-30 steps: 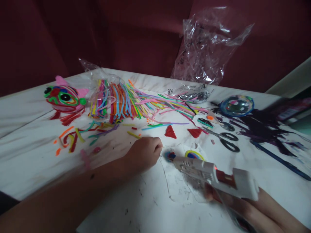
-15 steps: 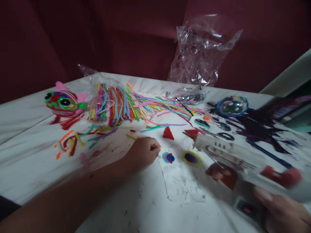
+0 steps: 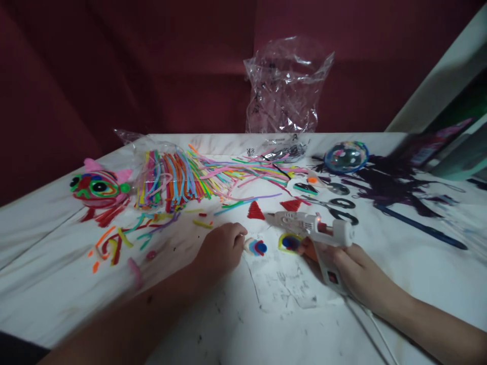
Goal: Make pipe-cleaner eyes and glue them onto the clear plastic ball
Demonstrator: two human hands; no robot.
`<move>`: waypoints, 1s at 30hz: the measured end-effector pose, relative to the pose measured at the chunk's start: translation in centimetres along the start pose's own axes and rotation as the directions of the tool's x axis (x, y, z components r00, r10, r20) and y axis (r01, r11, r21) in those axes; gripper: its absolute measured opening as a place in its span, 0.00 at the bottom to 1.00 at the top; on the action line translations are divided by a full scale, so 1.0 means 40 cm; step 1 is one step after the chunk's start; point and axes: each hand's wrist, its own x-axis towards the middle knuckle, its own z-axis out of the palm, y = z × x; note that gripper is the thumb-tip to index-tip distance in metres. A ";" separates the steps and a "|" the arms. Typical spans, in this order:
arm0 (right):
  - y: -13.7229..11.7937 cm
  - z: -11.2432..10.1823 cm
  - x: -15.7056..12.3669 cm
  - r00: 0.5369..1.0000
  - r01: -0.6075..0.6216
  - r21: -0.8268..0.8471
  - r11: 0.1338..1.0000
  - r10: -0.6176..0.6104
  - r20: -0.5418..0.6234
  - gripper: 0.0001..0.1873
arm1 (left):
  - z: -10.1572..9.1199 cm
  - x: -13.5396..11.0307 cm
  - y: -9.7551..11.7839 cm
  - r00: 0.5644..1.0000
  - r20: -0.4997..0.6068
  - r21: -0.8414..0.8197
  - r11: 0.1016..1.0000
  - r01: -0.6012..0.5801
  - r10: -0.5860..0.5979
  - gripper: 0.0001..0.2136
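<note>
A maroon backdrop (image 3: 171, 71) is seen beyond both grips, and in front of it the pale tabletop (image 3: 45, 294) is spread beneath them; a bundle of coloured fuzzy stems (image 3: 178, 177), partly wrapped in plastic, is laid beyond the left grip (image 3: 222, 243); a crumpled clear bag (image 3: 285, 91) is propped upright beyond the space between the grips; dark purple strands (image 3: 391, 182) are strewn beyond and right of the right grip (image 3: 350, 263); a marked paper sheet (image 3: 281, 284) is placed between the grips; the white glue gun (image 3: 312, 225) is clamped by its handle in the right grip, its nozzle pointed left; the fingers of the left grip are curled together at the sheet's edge, and whether anything is pinched there cannot be told; a pink-eared figure (image 3: 101, 187) is set far left of the left grip; a clear dome (image 3: 346, 156) is seen beyond the right grip; scissors (image 3: 327, 205) are laid nearer, behind the gun; a red triangle (image 3: 255, 210) is positioned just beyond the left grip; a blue-centred eye shape (image 3: 256, 247) is placed just beside its fingertips, and a yellow-rimmed one (image 3: 289, 242) just left of the right grip's fingertips.
</note>
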 end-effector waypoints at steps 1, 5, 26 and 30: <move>-0.001 0.001 0.001 0.999 -0.011 0.005 1.000 0.011 0.032 0.19 | 0.000 -0.001 -0.002 1.000 -0.014 0.000 1.000 0.004 -0.004 0.09; 0.004 0.000 0.005 0.993 -0.060 0.044 0.997 0.055 0.102 0.18 | 0.001 0.000 -0.004 0.996 0.022 -0.030 0.996 -0.081 0.081 0.08; 0.005 0.002 0.007 0.994 0.016 0.089 0.996 -0.026 0.110 0.17 | -0.013 0.007 -0.004 0.976 0.149 0.068 0.983 -0.169 0.157 0.07; 0.001 0.002 0.005 0.995 0.027 0.080 0.996 -0.034 0.097 0.16 | -0.010 0.007 0.002 0.975 0.154 0.083 0.981 -0.173 0.159 0.06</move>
